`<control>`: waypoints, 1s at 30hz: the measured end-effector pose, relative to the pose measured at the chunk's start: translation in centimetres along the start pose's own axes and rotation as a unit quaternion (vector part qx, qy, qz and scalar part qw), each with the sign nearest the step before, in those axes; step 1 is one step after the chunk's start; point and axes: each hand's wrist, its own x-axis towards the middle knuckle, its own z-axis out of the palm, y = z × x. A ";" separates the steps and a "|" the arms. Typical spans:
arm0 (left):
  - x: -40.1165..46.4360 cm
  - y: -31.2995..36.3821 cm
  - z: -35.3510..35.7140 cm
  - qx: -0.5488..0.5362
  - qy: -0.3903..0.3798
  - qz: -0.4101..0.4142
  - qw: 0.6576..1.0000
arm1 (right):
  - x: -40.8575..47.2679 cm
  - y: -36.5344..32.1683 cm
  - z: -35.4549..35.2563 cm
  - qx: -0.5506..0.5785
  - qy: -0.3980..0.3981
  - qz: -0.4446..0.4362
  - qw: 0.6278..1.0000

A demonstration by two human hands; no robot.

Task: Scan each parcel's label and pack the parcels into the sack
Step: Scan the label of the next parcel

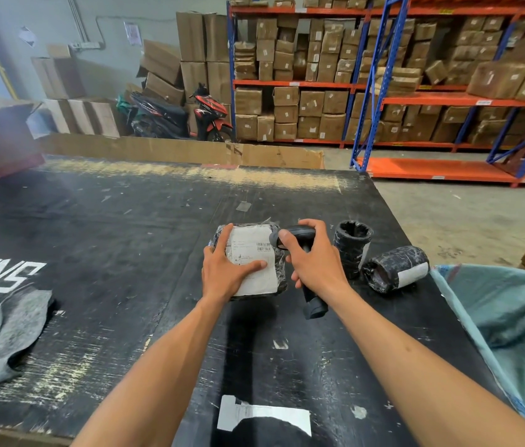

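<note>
A black-wrapped parcel [256,240] with a white label facing up lies on the black table [125,253]. My left hand [227,269] holds its left side, thumb lying across the label. My right hand [314,259] grips a black handheld scanner [309,298], whose head points at the label's barcode. Two more black-wrapped cylindrical parcels sit to the right: one upright [351,243], one lying on its side [395,269] with a white label. The light blue-green sack [513,317] hangs open at the table's right edge.
A grey cloth [6,333] lies at the table's left. Another labelled black parcel [261,417] sits near the front edge. Behind the table are a cardboard sheet [190,150], stacked boxes, a motorbike [183,117] and orange-blue shelving [416,91] full of cartons.
</note>
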 end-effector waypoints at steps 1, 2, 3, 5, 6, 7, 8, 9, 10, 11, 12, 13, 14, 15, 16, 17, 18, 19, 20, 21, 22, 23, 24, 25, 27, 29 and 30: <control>0.0 0.1 0.0 0.001 0.000 0.000 1.000 | 0.0 0.0 -0.1 0.002 0.001 0.002 1.000; 0.0 0.2 0.1 0.001 0.000 0.001 1.000 | 0.0 0.1 -0.1 0.004 0.001 0.003 1.000; -0.1 0.3 0.1 0.002 0.000 0.001 1.000 | -0.1 0.1 -0.2 0.007 0.001 0.004 1.000; -0.1 0.3 0.1 0.000 0.007 -0.003 1.000 | -0.3 0.2 -0.4 0.011 0.001 0.005 1.000; 0.0 0.3 0.1 -0.001 0.013 -0.009 1.000 | -0.3 0.3 -0.5 0.010 0.001 0.008 1.000; 0.0 0.4 0.0 -0.005 0.021 -0.018 1.000 | -0.4 0.4 -0.6 0.008 0.001 0.015 1.000; 0.1 0.5 -0.2 -0.011 0.030 -0.029 0.999 | -0.4 0.6 -0.7 0.005 0.001 0.026 1.000; 0.2 0.6 -0.5 -0.019 0.040 -0.040 0.998 | -0.4 1.0 -0.7 0.001 0.000 0.042 0.999; 0.3 0.7 -0.8 -0.028 0.051 -0.048 0.997 | -0.4 1.6 -0.7 -0.005 0.000 0.058 0.998; 0.4 0.9 -1.3 -0.035 0.061 -0.055 0.996 | -0.4 2.2 -0.5 -0.014 0.001 0.072 0.997; 0.6 1.0 -1.8 -0.039 0.072 -0.060 0.995 | -0.6 3.1 -0.2 -0.027 0.001 0.083 0.996; 0.9 1.1 -2.2 -0.041 0.081 -0.064 0.994 | -0.8 4.0 0.1 -0.044 0.000 0.090 0.995; 1.0 1.2 -2.7 -0.042 0.087 -0.066 0.993 | -1.1 4.9 0.5 -0.060 -0.005 0.099 0.993; 1.1 1.3 -3.1 -0.043 0.091 -0.066 0.993 | -1.5 5.7 0.9 -0.077 -0.011 0.108 0.991; 1.1 1.3 -3.4 -0.043 0.093 -0.064 0.993 | -1.9 6.5 1.3 -0.089 -0.016 0.119 0.989; 1.1 1.2 -3.7 -0.043 0.092 -0.061 0.993 | -2.4 7.0 1.6 -0.097 -0.019 0.129 0.987; 0.9 0.9 -3.9 -0.044 0.092 -0.059 0.993 | -2.8 7.5 1.9 -0.105 -0.021 0.137 0.985; 0.7 0.6 -4.2 -0.044 0.093 -0.057 0.993 | -3.1 7.9 2.2 -0.111 -0.020 0.144 0.983; 0.4 0.3 -4.3 -0.047 0.095 -0.055 0.993 | -3.4 8.3 2.4 -0.119 -0.019 0.149 0.981; 0.1 0.0 -4.4 -0.052 0.097 -0.055 0.992 | -3.6 8.5 2.6 -0.126 -0.019 0.152 0.980; -0.2 -0.3 -4.5 -0.057 0.096 -0.056 0.992 | -3.7 8.9 2.9 -0.133 -0.019 0.156 0.979; -0.6 -0.4 -4.5 -0.062 0.095 -0.059 0.992 | -3.9 9.2 3.1 -0.140 -0.019 0.159 0.977; -0.9 -0.5 -4.5 -0.065 0.095 -0.060 0.992 | -3.9 9.5 3.3 -0.149 -0.020 0.158 0.976; -1.2 -0.6 -4.4 -0.068 0.095 -0.060 0.991 | -4.0 9.8 3.6 -0.169 -0.022 0.159 0.972; -1.6 -0.5 -4.2 -0.073 0.093 -0.059 0.991 | -4.1 10.2 3.8 -0.225 -0.025 0.159 0.961; -1.7 -0.4 -4.0 -0.077 0.093 -0.056 0.991 | -4.0 10.4 3.8 -0.269 -0.028 0.157 0.950; -1.8 -0.3 -3.8 -0.081 0.094 -0.057 0.991 | -4.0 10.2 3.6 -0.285 -0.034 0.154 0.945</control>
